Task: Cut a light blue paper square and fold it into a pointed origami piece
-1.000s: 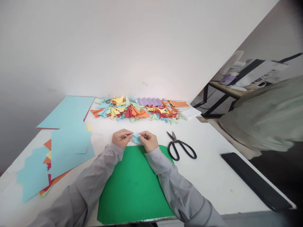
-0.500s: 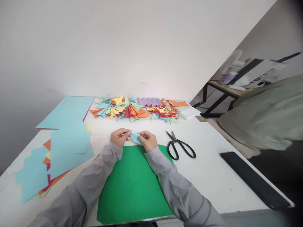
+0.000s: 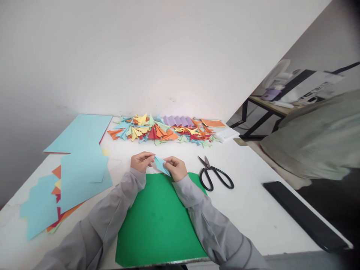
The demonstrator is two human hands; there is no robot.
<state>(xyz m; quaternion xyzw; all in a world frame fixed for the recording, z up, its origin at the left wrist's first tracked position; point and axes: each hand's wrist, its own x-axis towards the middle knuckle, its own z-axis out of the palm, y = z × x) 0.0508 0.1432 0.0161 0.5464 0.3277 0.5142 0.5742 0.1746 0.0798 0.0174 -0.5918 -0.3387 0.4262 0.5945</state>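
Observation:
Between my two hands is a small folded piece of light blue paper (image 3: 161,163), held just above the far edge of a green mat (image 3: 159,221). My left hand (image 3: 142,162) pinches its upper left tip between thumb and fingers. Closed on its right side is my right hand (image 3: 176,168), the thumb lying on top of the fold. Beyond my hands, a long heap of small folded paper planes (image 3: 153,131) in several colours lies along the wall. Black-handled scissors (image 3: 210,174) rest on the table to the right, blades slightly apart.
Light blue sheets (image 3: 83,176) over other coloured paper lie at the left. A pleated purple paper (image 3: 178,121), orange paper (image 3: 213,123) and a white pad (image 3: 225,135) sit at the back. A long black object (image 3: 305,213) lies along the right edge; a person (image 3: 320,135) is beyond it.
The light blue paper has turned slightly between my hands, and more of its lower end shows. My fingers have shifted only a little. The view has moved slightly; the other things stay put.

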